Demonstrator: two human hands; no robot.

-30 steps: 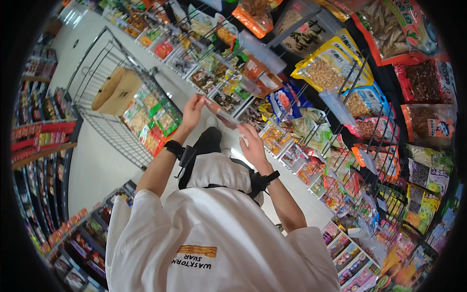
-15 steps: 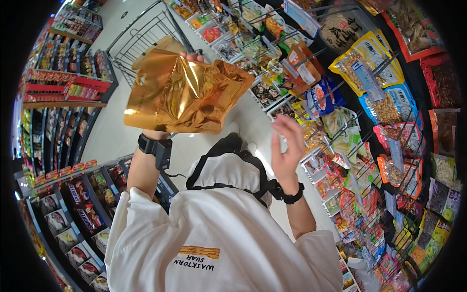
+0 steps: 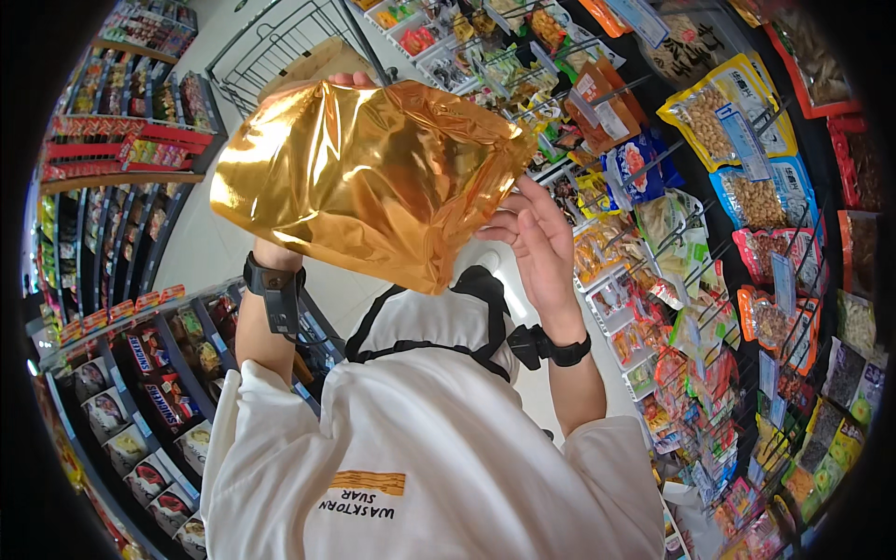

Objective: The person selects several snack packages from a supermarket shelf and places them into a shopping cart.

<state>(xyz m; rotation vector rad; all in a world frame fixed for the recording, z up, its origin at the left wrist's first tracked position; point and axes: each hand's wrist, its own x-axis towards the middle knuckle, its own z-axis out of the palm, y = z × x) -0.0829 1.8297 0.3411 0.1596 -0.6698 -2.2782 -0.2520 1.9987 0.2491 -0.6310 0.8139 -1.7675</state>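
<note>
A shiny gold foil pouch (image 3: 364,168) is spread wide in front of me, its surface creased. Behind it, my left hand (image 3: 349,80) is mostly hidden. Its fingertips curl over the pouch's top edge and hold it. My right hand (image 3: 539,247) is at the pouch's right edge, with fingertips touching the foil and the thumb standing apart from it. Black bands with small devices sit on both my wrists.
Beyond the pouch stands a wire shopping cart (image 3: 289,51) with a brown package (image 3: 313,63) in it. Hooks of bagged snacks (image 3: 728,112) crowd the right side. Shelves of packaged goods (image 3: 140,401) line the left, and pale floor (image 3: 191,247) shows between.
The gold pouch has turned and now spreads farther right and lower. My right hand has moved up and left, from beside the pouch to touching its edge.
</note>
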